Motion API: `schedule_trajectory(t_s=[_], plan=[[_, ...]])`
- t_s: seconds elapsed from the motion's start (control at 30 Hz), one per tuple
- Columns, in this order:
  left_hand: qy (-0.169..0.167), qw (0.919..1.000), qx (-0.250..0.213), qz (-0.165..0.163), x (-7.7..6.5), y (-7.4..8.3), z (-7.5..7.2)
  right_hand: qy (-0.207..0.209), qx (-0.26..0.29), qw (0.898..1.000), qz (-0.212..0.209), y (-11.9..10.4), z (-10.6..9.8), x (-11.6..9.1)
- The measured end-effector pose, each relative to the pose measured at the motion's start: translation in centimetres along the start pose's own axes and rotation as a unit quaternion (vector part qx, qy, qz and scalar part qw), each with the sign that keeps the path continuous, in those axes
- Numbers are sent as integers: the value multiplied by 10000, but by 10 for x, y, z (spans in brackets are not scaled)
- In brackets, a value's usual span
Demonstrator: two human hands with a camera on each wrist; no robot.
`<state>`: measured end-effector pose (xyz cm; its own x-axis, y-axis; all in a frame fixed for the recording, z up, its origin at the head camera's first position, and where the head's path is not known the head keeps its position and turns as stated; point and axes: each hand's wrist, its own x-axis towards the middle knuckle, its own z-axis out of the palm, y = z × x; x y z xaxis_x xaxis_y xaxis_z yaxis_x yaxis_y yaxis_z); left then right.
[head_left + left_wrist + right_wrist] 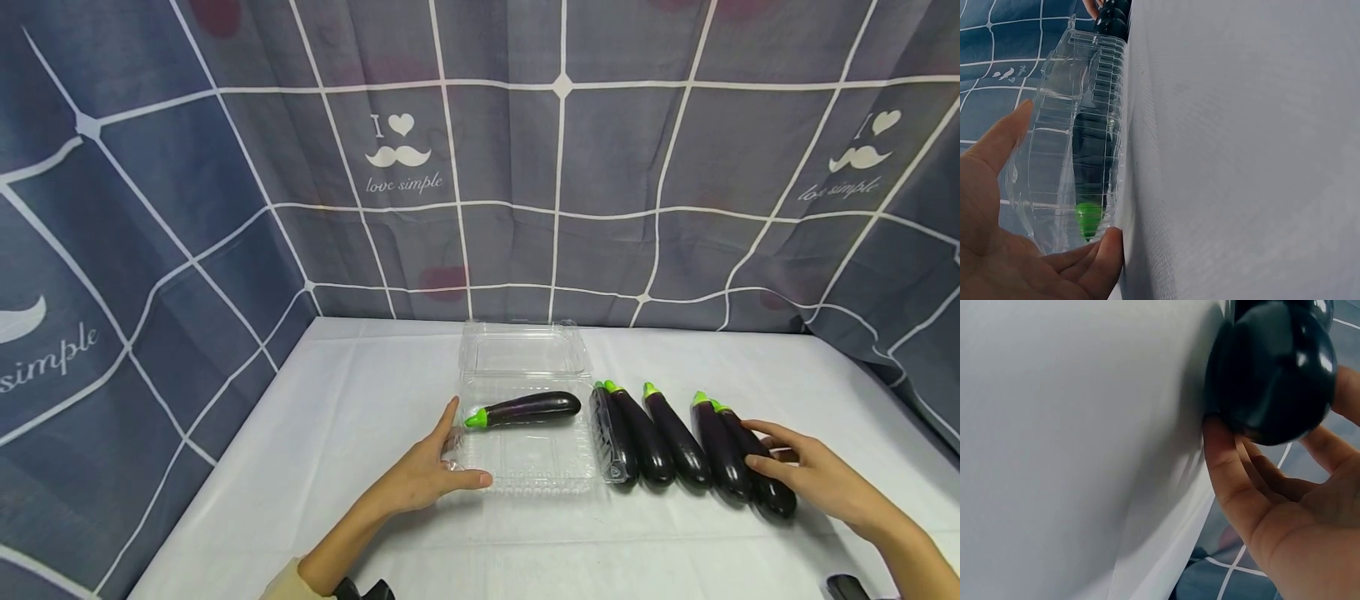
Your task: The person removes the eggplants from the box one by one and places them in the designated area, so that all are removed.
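A clear plastic clamshell box [525, 462] lies with its lid [525, 348] folded back. Inside its base is one eggplant [528, 408], green stem to the left. My left hand [420, 471] is at the box's left end, thumb and fingers spread wide; the left wrist view shows the fingertips low against that end. To the right, several eggplants [678, 442] lie side by side. Clear plastic overlaps the leftmost of them. My right hand [817, 475] grips the rightmost eggplant [1275, 375], thumb and fingers on opposite sides; part of the grip is hidden.
A white cloth [360, 375] covers the table. Behind it and at both sides hangs a grey-blue checked curtain [502, 150] with white lines. A dark object [847, 586] shows near the right wrist.
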<state>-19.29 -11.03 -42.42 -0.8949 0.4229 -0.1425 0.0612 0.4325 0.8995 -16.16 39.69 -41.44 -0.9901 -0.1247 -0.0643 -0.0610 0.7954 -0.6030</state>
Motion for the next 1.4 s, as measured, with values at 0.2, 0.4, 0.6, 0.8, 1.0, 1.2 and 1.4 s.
schedule_trajectory(t_s=[0.2, 0.4, 0.6, 0.8, 1.0, 1.2, 1.4], plan=[[24, 10000, 13, -27, 1, 0, 0, 160, -117, 9997, -107, 1, 2, 4], [12, 10000, -28, -28, 0, 0, 0, 267, -130, 9994, -191, 1, 4, 7], [18, 10000, -32, -40, 0, -1, 1, 413, 10, 9990, -160, 0, 5, 5], [70, 9999, 34, -70, 0, 0, 1, 484, -36, 9988, -47, 0, 3, 1], [60, 10000, 43, -61, 0, 1, 0, 408, -60, 9991, -46, -3, 1, -6], [16, 10000, -14, -27, 0, 1, 0, 392, -155, 9990, -159, -4, 2, -5], [36, 10000, 15, -13, 0, 0, 0, 465, -117, 9985, -265, -3, 5, -2]])
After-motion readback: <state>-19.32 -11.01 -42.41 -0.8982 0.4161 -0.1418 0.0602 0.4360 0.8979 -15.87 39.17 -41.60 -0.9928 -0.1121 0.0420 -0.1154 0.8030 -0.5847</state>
